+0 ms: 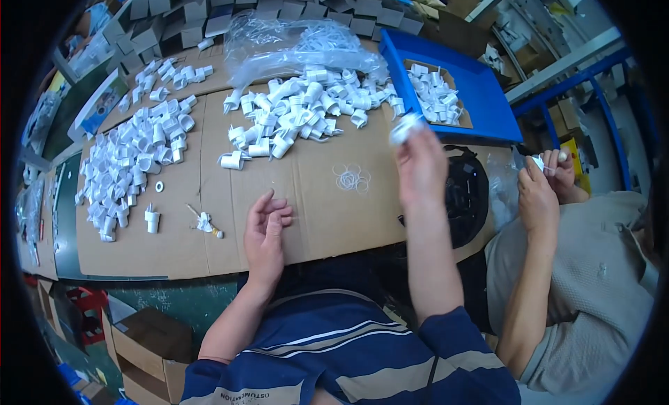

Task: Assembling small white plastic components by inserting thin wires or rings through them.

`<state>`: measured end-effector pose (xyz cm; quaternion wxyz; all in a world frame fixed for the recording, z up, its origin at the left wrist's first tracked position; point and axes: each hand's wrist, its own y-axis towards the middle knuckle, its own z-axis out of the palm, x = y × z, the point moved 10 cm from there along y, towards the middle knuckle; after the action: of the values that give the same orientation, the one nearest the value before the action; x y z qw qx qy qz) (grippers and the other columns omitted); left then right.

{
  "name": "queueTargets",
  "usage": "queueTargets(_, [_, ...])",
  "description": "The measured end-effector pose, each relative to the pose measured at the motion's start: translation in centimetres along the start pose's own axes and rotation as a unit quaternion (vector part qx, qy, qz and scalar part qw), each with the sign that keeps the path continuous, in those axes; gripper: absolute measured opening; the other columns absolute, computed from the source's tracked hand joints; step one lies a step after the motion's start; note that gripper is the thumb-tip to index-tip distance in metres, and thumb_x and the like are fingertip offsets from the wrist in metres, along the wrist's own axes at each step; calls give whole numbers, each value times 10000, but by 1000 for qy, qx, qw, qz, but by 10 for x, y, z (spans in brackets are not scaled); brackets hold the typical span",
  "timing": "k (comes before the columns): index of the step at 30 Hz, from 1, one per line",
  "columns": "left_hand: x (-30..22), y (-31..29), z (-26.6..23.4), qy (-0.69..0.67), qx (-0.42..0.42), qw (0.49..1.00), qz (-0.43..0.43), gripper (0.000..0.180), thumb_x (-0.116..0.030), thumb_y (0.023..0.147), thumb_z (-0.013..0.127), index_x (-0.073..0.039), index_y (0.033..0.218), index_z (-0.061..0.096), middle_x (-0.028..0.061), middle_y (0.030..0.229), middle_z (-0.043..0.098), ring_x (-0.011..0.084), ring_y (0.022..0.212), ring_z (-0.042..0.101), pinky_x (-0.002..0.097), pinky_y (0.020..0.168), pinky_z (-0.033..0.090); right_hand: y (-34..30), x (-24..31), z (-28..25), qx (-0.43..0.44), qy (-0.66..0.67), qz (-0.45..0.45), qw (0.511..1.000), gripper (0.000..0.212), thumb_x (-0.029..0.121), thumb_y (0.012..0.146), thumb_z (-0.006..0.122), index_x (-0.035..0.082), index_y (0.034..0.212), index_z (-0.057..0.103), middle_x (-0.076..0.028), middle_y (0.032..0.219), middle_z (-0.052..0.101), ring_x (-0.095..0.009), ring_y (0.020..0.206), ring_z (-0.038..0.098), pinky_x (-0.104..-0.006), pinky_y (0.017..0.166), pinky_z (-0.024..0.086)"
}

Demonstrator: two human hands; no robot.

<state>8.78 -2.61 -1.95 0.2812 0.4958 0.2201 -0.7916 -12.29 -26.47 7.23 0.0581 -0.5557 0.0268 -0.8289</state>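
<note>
Right hand grips white piece, left hand loosely curled, seemingly empty; pieces in blue tray, upper right, perhaps done; upper-centre heap suggests plenty left.

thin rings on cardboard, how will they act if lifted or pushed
The thin rings are probably light and flexible, since their strands look very fine. They may come up tangled, as they overlap. Lying flat, they'd likely slide rather than roll.

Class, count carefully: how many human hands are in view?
4: the person's left hand over the cardboard; their right hand, holding a white piece by the blue tray; a co-worker's one hand and other hand, at the right. Others may be hidden.
</note>
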Motion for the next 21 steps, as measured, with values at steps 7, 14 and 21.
queueTargets(7, [15,9,-18,-5,14,999,-44,328,-97,1078,516,48,1371,538,156,1163,644,207,1009,661,315,911,557,52,-1,-16,-45,30,48,997,370,80,1000,686,-115,1296,580,-155,1101,666,-169,916,651,-249,819,561])
queueTargets(14, [17,6,-13,-7,41,998,-49,297,-46,1049,543,44,1331,572,146,1142,682,189,989,676,294,893,555,-44,-97,104,216,-396,-64,890,437,78,893,755,-13,1306,646,-79,999,701,-147,818,660,-254,722,533])
queueTargets(21, [20,5,-15,-34,51,998,-32,311,-43,1048,546,43,1345,565,150,1150,682,188,990,675,295,902,555,-41,-113,142,140,-537,-183,812,379,84,841,779,6,1199,680,-87,958,703,-147,762,644,-277,686,535])
